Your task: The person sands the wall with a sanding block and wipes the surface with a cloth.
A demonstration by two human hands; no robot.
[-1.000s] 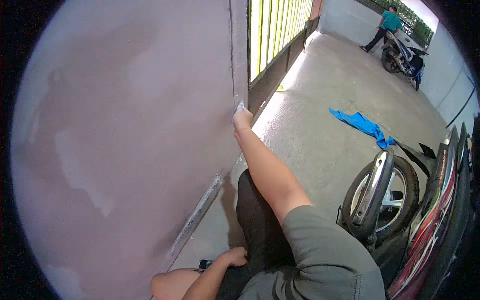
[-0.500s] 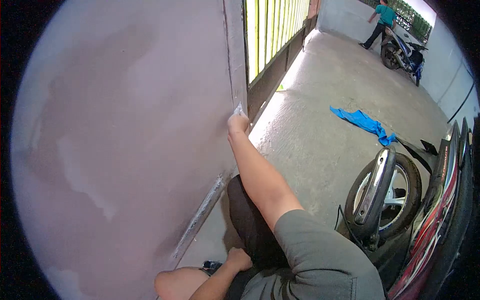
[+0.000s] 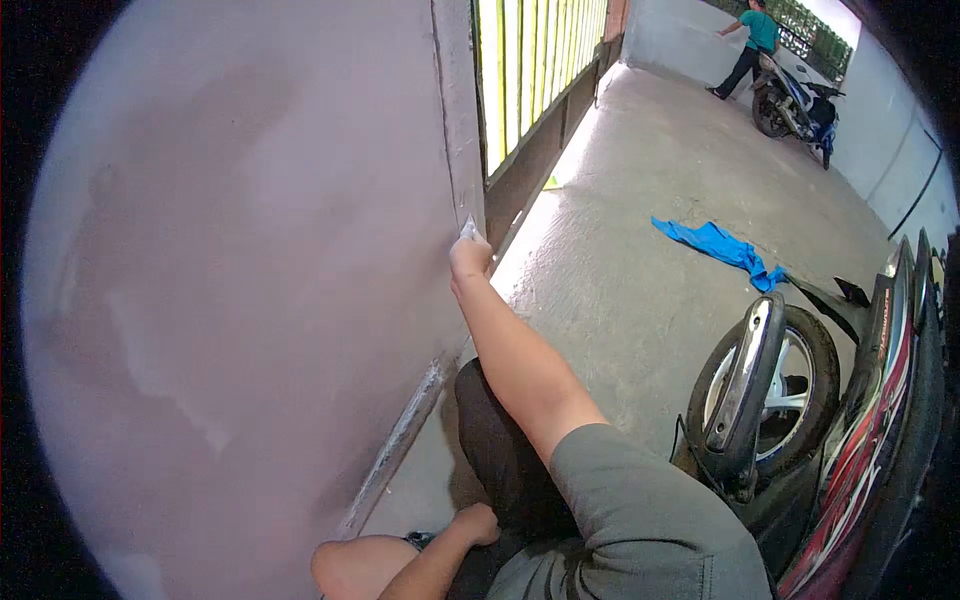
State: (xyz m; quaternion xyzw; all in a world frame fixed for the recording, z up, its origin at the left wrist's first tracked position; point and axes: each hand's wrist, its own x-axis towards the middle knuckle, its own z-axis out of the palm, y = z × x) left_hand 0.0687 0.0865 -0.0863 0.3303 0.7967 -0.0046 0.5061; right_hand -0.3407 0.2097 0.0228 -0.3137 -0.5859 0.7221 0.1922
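Note:
My right hand (image 3: 470, 257) is stretched forward at the edge of the painted wall (image 3: 250, 300), beside the gate post. Its fingers are closed on a small pale, pointed piece (image 3: 468, 228) pressed against the wall edge; its exact kind is too small to tell. Low in the view, my left hand (image 3: 478, 523) rests curled on my dark-clothed leg (image 3: 500, 450). The fingers of that hand are turned away, so anything inside them is hidden.
A barred metal gate (image 3: 540, 85) stands just beyond the wall edge. To my right is a motorbike (image 3: 800, 400), near a blue cloth (image 3: 715, 245) on the concrete floor (image 3: 600, 290). Farther back, a person (image 3: 758, 40) stands by another motorbike (image 3: 795, 105).
The view has shifted slightly, with the nearby wall edge and gate sitting a little lower and left. Both hands keep nearly the same places. The far person's arm reaches farther toward the wall.

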